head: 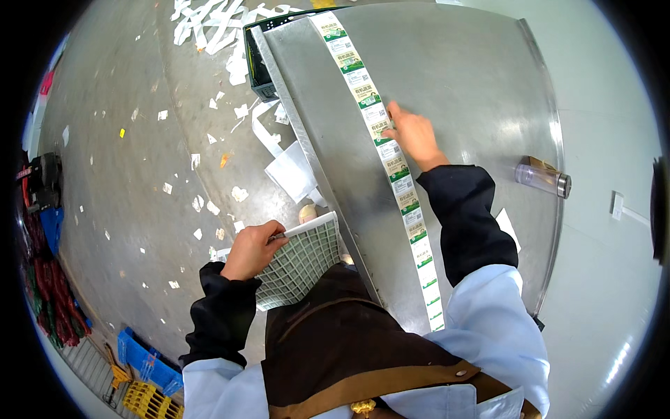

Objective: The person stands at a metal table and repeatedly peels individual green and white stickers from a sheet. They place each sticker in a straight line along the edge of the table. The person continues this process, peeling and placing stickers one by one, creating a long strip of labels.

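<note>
A long strip of printed labels [406,198], green, cream and white, lies lengthwise over the steel table [471,78]. My right hand [417,137] is over the strip's right edge, thumb and forefinger apart, with the thumb tip on or just above one label. Whether that fingertip touches the strip is unclear. Off the table's left edge, my left hand [255,250] pinches the white top edge of a green-and-white checked sheet or bag [303,256], which hangs tilted before my brown apron [335,340].
A clear bottle with a metal cap [542,180] lies at the table's right side. At the far left corner, a dark plastic crate [261,78] stands against the table. A white bag [293,172], paper scraps and tangled white strips [209,23] litter the floor.
</note>
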### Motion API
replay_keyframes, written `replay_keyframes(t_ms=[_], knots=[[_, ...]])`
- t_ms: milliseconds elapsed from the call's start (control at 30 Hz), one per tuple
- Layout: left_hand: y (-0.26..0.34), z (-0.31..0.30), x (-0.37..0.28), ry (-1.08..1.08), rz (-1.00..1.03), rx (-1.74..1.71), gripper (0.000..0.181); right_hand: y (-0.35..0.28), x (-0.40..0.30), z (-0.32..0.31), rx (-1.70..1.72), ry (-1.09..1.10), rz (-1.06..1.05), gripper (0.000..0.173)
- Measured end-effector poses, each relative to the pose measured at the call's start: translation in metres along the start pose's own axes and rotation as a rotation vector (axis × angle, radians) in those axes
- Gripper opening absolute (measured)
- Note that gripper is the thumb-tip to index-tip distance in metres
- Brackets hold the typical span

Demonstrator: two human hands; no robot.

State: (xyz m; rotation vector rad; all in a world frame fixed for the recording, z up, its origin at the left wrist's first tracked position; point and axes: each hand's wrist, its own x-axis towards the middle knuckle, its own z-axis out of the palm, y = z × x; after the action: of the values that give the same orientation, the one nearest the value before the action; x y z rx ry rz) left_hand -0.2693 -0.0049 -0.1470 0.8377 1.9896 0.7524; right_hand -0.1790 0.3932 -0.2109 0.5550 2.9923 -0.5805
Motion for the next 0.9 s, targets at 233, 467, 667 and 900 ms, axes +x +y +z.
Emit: replay_keyframes(t_ms=[233, 467, 667, 900], knots=[[-0.006, 0.000, -0.019, 0.039, -0.065, -0.025, 0.016, 0.001, -0.070, -0.017, 0.586, -0.495, 0.267, 0.023], [0.013, 0.012, -0.021, -0.045, 0.028, 0.004, 0.016, 0.010, -0.077, 0.009, -0.119, -0.268, 0.168, 0.030], [0.013, 0.019, -0.049, 0.040, 0.004, 0.036, 0.017, 0.031, -0.131, 0.000, 0.640, -0.325, 0.302, 0.017], [0.035, 0.044, -0.069, 0.030, 0.125, 0.086, 0.016, 0.027, -0.162, 0.017, -0.063, -0.045, -0.061, 0.027]])
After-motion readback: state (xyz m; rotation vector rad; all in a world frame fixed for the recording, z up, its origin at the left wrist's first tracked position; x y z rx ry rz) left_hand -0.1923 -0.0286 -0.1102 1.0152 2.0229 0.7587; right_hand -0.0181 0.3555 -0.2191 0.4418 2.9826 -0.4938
